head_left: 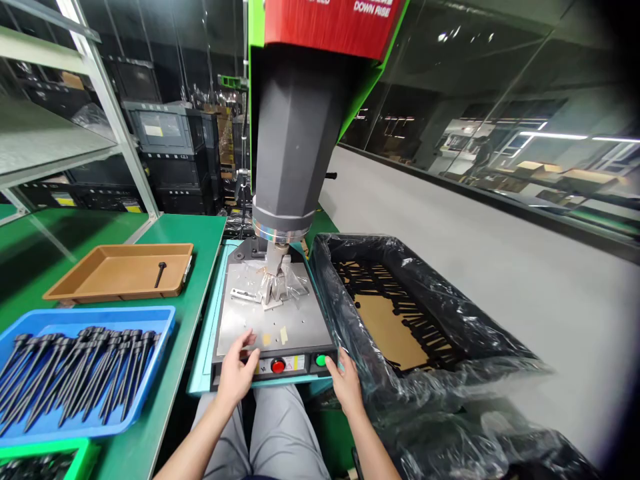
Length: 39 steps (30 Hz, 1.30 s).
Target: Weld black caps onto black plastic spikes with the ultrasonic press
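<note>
My left hand [239,369] rests on the front left corner of the press machine's metal base plate [240,333], fingers apart and nothing held. It covers the left end of the front panel. At the panel's right end, my right hand [346,381] has its thumb at the green button [321,361], with the other fingers stretched along the corner. Whether the button is pressed I cannot tell. Between the hands sits a red button [278,365]. Below the grey press head [300,133], its metal tip [276,257] meets a small fixture [274,288] wrapped in clear film.
Left, a blue tray [170,327] holds many black rod-shaped parts [90,367]; a brown tray [110,270] holds one. A green bin [87,460] is nearest. Right stands a film-lined black crate [460,320] with rows of black parts on cardboard [390,333]. A wall [450,233] borders it.
</note>
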Each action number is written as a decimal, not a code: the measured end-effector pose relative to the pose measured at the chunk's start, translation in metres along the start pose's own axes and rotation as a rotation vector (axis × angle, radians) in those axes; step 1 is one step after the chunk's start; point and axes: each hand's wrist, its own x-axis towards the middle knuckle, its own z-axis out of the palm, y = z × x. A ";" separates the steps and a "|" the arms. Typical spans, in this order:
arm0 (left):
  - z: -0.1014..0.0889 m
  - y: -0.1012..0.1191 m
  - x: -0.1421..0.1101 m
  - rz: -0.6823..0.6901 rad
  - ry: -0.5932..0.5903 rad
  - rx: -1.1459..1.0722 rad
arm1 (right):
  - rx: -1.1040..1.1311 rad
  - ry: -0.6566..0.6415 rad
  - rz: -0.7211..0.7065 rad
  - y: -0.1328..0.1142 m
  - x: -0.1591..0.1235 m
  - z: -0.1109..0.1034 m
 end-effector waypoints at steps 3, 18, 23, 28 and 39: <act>0.021 0.015 0.017 -0.058 -0.033 -0.181 | 0.196 -0.005 -0.213 -0.040 -0.007 -0.017; 0.056 0.065 0.105 -0.631 0.042 -1.109 | 0.665 -0.556 0.087 -0.084 -0.025 0.027; 0.055 0.076 0.121 -0.596 0.216 -1.202 | 0.498 -0.651 0.129 -0.109 -0.004 0.076; 0.052 0.084 0.127 -0.531 0.249 -1.168 | 0.433 -0.610 0.066 -0.137 0.034 0.135; 0.044 0.095 0.126 -0.356 0.255 -1.078 | 0.279 -0.080 -0.310 -0.180 0.075 0.169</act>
